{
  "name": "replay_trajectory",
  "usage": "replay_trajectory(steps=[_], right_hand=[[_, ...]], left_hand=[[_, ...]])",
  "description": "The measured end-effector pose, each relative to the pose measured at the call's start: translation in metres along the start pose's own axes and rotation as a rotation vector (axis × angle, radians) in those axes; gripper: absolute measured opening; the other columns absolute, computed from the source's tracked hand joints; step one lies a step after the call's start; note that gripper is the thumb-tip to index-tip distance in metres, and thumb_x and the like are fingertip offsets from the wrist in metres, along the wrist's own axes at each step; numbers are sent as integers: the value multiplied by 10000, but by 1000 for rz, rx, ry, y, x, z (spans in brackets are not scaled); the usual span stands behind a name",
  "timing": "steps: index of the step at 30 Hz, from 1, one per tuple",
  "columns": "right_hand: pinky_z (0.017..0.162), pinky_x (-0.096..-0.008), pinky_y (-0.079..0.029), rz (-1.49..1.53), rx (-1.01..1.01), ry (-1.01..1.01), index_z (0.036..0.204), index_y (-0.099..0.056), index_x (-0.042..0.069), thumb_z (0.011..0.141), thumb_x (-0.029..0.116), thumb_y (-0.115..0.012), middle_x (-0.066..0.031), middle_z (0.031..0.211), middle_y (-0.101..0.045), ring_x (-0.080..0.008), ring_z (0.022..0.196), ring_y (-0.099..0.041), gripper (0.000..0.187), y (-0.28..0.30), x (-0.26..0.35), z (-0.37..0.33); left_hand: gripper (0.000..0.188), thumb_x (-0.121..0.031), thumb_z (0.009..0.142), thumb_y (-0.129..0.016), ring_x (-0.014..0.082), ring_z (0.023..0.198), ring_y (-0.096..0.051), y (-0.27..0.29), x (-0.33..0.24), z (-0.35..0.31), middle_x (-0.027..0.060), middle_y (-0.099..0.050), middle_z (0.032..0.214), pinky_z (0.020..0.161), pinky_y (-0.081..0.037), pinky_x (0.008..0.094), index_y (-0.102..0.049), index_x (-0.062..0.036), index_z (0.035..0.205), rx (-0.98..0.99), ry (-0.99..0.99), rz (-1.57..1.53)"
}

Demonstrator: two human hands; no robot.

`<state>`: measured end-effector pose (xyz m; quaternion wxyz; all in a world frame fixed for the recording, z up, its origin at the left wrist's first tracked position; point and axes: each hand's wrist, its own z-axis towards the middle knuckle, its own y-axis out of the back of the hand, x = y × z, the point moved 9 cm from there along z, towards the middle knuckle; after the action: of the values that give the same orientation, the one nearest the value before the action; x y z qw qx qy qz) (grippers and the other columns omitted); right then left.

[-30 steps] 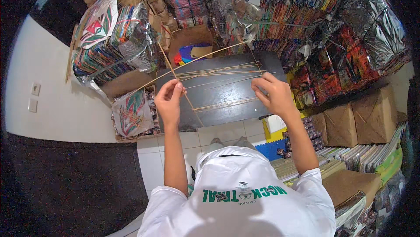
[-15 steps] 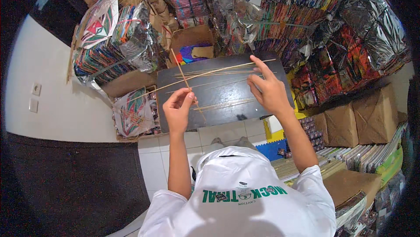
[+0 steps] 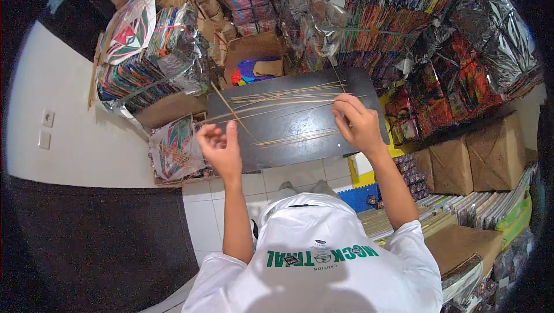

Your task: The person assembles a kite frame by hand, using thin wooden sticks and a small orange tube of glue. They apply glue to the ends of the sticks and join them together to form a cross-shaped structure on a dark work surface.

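Note:
My right hand (image 3: 359, 123), above the right side of a dark table (image 3: 323, 152), pinches the right end of a thin bamboo stick (image 3: 288, 102). That stick runs leftward across the table, slightly blurred. At the table's left side my left hand (image 3: 220, 150) is open, thumb up and fingers apart, close to the stick's left part. A second stick (image 3: 232, 110) lies slantwise, crossing the others just beyond my left hand. Several loose thin sticks (image 3: 300, 138) are on the near part of the table, and more sticks (image 3: 277, 94) spread over its far part.
Left of the table stands a box with a printed white sheet (image 3: 176, 145) and some sticks on it. An open cardboard box (image 3: 254, 53) is behind. Wrapped stacks (image 3: 375, 36) crowd the far side; brown parcels (image 3: 493, 154) stand at the right.
My left hand has let go of the slanting stick and opened, moving slightly left. My right hand, earlier with its index finger stretched out, has closed on a stick's end.

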<state>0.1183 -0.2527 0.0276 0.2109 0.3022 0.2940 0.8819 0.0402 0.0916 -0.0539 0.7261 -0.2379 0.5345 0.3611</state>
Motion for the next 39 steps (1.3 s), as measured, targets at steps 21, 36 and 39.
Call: replay_trajectory(steps=[21, 36, 39], right_hand=[[589, -381, -569, 99, 180, 56, 995, -660, 111, 862, 139, -729, -19, 1253, -673, -258, 739, -717, 153, -16, 37, 0], [583, -360, -565, 78, 157, 68, 957, -658, 111, 845, 143, -755, 1, 1214, -674, -228, 735, -718, 152, -16, 38, 5], [582, -358, -564, 80, 162, 87, 953, -662, 109, 840, 143, -759, 0, 1196, -678, -224, 737, -715, 153, -17, 39, 6]], left_hand=[[348, 14, 831, -717, 230, 847, -756, -114, -115, -56, 144, -774, 988, 749, -579, 317, -779, -108, 1151, 921, -393, 208], [324, 25, 810, -662, 222, 785, -732, -111, -112, -59, 110, -756, 929, 722, -572, 321, -785, -91, 1086, 915, -410, 311], [319, 26, 810, -661, 225, 785, -732, -110, -113, -59, 106, -756, 927, 723, -570, 320, -785, -91, 1080, 903, -436, 295]])
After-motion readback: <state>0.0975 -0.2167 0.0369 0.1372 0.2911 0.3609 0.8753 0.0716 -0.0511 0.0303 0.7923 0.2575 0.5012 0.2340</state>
